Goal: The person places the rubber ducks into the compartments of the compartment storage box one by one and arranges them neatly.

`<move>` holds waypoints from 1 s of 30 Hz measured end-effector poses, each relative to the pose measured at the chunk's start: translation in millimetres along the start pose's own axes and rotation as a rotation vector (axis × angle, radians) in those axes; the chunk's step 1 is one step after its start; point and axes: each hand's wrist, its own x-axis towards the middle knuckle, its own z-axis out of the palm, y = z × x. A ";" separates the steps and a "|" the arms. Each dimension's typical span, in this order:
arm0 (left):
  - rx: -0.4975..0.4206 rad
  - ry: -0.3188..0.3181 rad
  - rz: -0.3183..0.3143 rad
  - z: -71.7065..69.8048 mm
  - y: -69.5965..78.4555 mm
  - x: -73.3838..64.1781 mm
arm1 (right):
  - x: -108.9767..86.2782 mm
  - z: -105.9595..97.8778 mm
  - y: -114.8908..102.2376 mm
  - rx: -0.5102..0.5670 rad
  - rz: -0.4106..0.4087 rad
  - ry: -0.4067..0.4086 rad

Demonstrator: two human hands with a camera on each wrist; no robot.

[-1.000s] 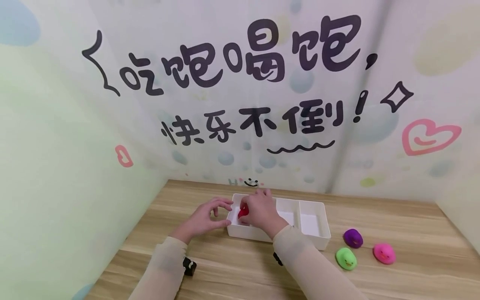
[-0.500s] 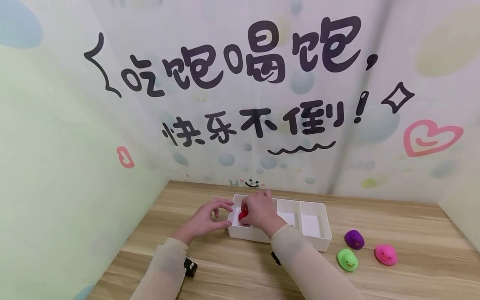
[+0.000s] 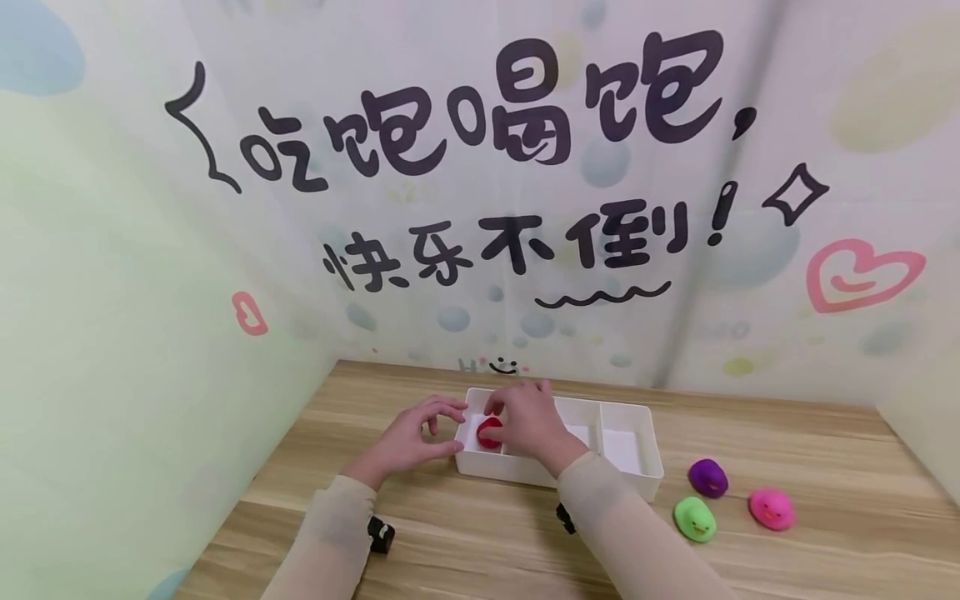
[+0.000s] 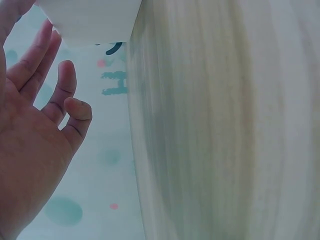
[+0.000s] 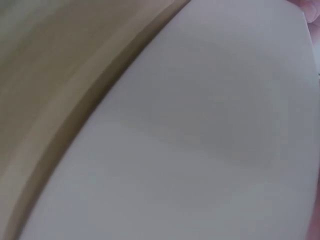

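Observation:
A white divided box [image 3: 555,477] stands on the table near the back wall. In its leftmost compartment lies a small red toy [image 3: 489,432], partly covered by the right thumb. The right hand [image 3: 528,421] reaches over the box from the right; its index finger is lifted off the toy and its thumb lies over the toy's front. At the box's left end, the left hand [image 3: 412,433] touches the wall with thumb and fingertips, its fingers spread. In the left wrist view the left hand [image 4: 37,130] has relaxed fingers beside the box end [image 4: 95,20]. The right wrist view mostly shows the box wall [image 5: 200,125].
Right of the box sit a purple toy [image 3: 708,478], a green toy duck [image 3: 695,519] and a pink toy duck [image 3: 772,509] on the wood-grain table [image 3: 465,533]. A printed wall [image 3: 420,333] rises behind the box.
The right hand has shifted slightly right and loosened from the red toy, which now shows more in the leftmost compartment. The left hand stays at the box's left end.

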 end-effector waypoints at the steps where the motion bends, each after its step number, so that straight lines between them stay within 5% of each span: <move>1: -0.001 0.000 -0.002 -0.3 0.7 0.0 | -0.6 -0.5 1.4 0.014 -0.004 0.005; 10: -0.005 0.005 -0.001 0.0 1.7 0.4 | -12.1 -11.9 8.6 0.140 0.000 0.081; 20: 0.009 0.030 0.005 1.3 4.6 -0.9 | -37.2 -24.0 28.3 0.288 -0.088 0.155; 30: 0.008 0.021 0.010 2.2 0.6 1.6 | -63.3 -39.1 44.2 0.330 -0.098 0.197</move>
